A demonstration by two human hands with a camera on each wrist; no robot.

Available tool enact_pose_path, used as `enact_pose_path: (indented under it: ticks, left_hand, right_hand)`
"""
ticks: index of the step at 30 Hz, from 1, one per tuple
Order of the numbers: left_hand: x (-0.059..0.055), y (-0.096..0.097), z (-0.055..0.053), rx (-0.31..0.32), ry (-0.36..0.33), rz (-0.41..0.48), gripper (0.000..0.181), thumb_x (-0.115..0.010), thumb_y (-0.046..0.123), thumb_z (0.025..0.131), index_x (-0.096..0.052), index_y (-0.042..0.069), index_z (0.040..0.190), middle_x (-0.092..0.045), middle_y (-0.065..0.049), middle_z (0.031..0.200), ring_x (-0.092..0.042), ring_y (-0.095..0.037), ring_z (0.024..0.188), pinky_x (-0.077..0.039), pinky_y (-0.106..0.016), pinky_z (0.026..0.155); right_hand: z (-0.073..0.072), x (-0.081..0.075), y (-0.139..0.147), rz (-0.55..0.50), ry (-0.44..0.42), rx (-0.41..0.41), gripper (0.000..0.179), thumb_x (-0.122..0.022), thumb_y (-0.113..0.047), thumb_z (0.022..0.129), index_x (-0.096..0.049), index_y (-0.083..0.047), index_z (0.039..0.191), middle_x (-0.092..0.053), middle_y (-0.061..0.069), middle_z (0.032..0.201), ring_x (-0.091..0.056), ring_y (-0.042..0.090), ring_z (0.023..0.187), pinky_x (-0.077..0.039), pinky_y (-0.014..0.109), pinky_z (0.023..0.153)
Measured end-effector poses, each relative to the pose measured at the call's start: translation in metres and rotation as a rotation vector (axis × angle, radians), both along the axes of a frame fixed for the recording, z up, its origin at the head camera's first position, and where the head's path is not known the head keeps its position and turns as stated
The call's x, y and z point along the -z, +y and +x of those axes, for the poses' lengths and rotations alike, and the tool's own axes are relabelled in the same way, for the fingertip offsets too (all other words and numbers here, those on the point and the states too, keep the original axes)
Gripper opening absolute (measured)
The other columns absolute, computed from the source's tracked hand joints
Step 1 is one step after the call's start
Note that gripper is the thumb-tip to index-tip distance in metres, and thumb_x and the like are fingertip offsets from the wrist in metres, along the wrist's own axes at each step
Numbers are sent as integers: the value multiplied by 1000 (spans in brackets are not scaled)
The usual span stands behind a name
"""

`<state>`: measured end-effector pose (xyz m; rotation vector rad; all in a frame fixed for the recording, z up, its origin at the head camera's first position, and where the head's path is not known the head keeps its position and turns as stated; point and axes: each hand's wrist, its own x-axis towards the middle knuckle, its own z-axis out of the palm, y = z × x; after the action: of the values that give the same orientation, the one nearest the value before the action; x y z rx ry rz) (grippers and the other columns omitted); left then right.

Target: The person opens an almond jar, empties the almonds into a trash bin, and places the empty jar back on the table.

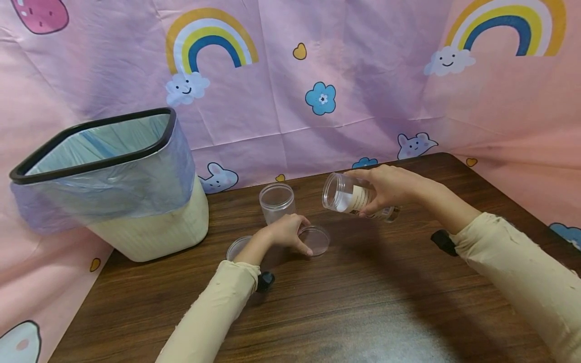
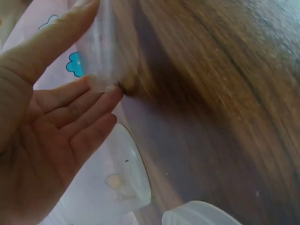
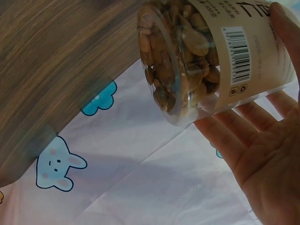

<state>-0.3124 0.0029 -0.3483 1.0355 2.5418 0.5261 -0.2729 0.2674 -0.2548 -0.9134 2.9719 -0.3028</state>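
My right hand (image 1: 390,189) grips a clear plastic jar of almonds (image 3: 185,61) with a beige label. The jar lies tilted nearly sideways above the table, its threaded mouth facing left and its nuts gathered at the base end. A clear round lid (image 1: 315,241) is pinched between the thumb and fingers of my left hand (image 1: 285,231), low over the table; in the left wrist view that lid (image 2: 104,47) appears edge-on and blurred. Just behind the left hand stands a second clear jar (image 1: 276,199), upright. Another clear round piece (image 1: 238,246) is partly hidden by my left wrist.
A cream trash bin (image 1: 181,227) with a black rim and a bluish liner stands at the table's left. The dark wooden table (image 1: 345,302) meets a pink patterned cloth (image 1: 281,121) at its back and sides.
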Motion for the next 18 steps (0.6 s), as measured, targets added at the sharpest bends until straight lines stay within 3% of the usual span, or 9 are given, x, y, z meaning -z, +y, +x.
enact_pose_path:
  ticks: [12,18]
  left_hand:
    - [2,2,5,11,45,-81,76,-85,26,64,-50,-7,123,-54,-17,112,-51,-26,102,-42,-35,87]
    - [-3,-1,9,21,42,-89,80,-84,27,66,-46,-8,127,-52,-19,114,-49,-28,105,-40,-37,90]
  right_hand:
    - [2,1,0,-3,9,-4,93,-78,-52,64,-39,-14,139,-61,6,102,-56,17,77,-46,36,66]
    - [3,-2,-2,8,-1,14,93,-78,-50,64,-37,-15,140,-61,6,103,-55,18,80,-46,37,67]
